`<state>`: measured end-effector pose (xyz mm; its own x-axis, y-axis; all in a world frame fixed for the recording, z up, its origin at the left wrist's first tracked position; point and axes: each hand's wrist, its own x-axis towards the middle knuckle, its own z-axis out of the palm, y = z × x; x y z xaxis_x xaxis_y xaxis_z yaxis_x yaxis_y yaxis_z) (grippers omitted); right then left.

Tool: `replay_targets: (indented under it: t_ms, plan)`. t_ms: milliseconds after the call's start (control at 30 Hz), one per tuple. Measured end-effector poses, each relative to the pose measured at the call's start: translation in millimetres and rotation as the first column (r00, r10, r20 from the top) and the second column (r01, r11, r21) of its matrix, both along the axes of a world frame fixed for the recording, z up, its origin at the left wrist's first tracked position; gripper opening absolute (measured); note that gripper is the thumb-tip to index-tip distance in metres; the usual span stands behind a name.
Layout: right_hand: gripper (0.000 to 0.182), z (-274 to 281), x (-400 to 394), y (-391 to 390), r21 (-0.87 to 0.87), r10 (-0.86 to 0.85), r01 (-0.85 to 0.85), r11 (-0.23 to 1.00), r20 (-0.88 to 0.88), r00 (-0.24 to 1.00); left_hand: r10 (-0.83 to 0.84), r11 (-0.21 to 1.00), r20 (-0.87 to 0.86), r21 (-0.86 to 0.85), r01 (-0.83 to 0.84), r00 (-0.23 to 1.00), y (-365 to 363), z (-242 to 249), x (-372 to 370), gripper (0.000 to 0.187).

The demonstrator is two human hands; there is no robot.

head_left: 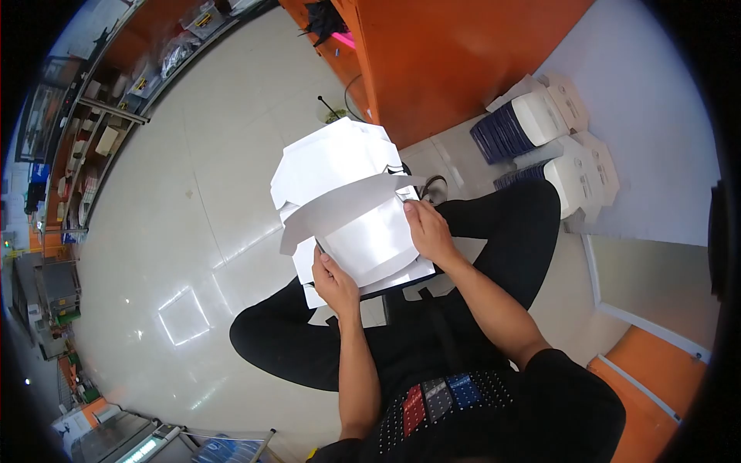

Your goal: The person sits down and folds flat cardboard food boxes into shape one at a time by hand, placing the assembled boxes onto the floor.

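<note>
A white cardboard box blank (367, 239) lies over my lap, its long curved flap (347, 202) bent upward across the middle. My left hand (336, 284) grips the blank's near left edge, thumb on top and fingers underneath. On the opposite side, my right hand (429, 231) is closed around the right edge, close to a folded corner. More white cardboard sheets (332, 158) lie beneath and beyond this blank, with their cut edges showing. The undersides of the fingers are hidden by the card.
Two stacks of cardboard boxes (536, 116) with dark edges stand on the floor at the right, against a pale wall (656, 154). An orange cabinet (448, 54) rises ahead. Shelves with bins (143, 81) line the left side beyond the tiled floor (154, 231).
</note>
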<state>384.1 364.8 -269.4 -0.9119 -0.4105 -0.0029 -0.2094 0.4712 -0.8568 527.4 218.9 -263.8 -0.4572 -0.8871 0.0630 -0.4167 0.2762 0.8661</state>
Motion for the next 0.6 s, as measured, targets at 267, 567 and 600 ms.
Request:
replay_targets:
  t_ms: [267, 567, 600]
  plan:
    - [0.044, 43.2, -6.5, 2.4, -0.035, -0.086, 0.101, 0.994, 0.299, 0.950, -0.048, 0.999, -0.040, -0.025, 0.047, 0.998, 3.0, 0.5, -8.3, 0.039]
    - [0.057, -51.0, -87.7, 87.1, -0.335, -0.439, 0.626, 0.704, 0.488, 0.754, -0.152, 0.922, -0.129, 0.339, 0.188, 0.980, 2.5, 10.8, -5.4, 0.036]
    - [0.062, -44.1, -93.0, 87.7, -0.333, -0.450, 0.715, 0.615, 0.596, 0.664, -0.119, 0.951, -0.087, 0.277, 0.138, 0.989, -0.2, 9.3, -0.3, 0.031]
